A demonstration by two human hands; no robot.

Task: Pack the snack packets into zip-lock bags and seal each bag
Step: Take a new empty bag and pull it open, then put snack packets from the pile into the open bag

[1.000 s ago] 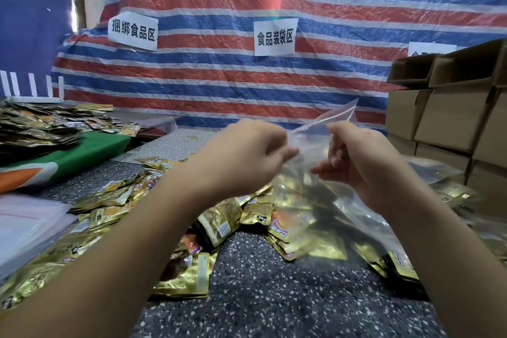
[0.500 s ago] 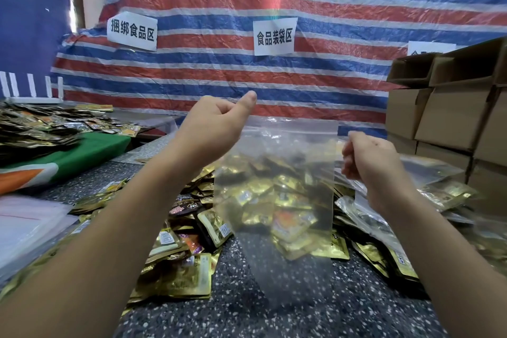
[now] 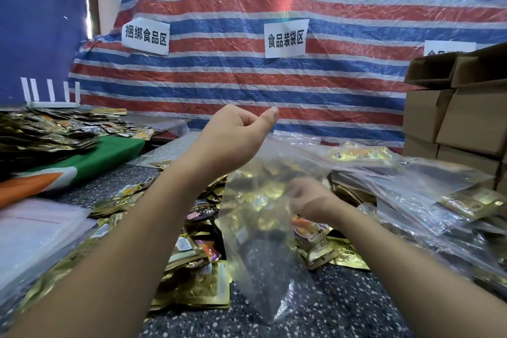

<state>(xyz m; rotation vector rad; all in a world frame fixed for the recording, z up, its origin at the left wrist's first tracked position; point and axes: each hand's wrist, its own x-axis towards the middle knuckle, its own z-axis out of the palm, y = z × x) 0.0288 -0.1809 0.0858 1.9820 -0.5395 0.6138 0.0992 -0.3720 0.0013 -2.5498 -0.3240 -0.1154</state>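
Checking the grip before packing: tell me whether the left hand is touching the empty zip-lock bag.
Touching. The head view shows the left hand raised, pinching the top edge of the clear zip-lock bag, which hangs down from its fingers.

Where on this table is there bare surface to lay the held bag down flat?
Bare speckled table shows at the near edge, between the forearms, bordered by gold packets on the left and filled bags on the right. A smaller bare strip lies by the green cloth. The middle is crowded with packets, under the empty bag.

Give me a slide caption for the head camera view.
Left hand holds up an empty zip-lock bag while the right hand reaches into the gold snack packets.
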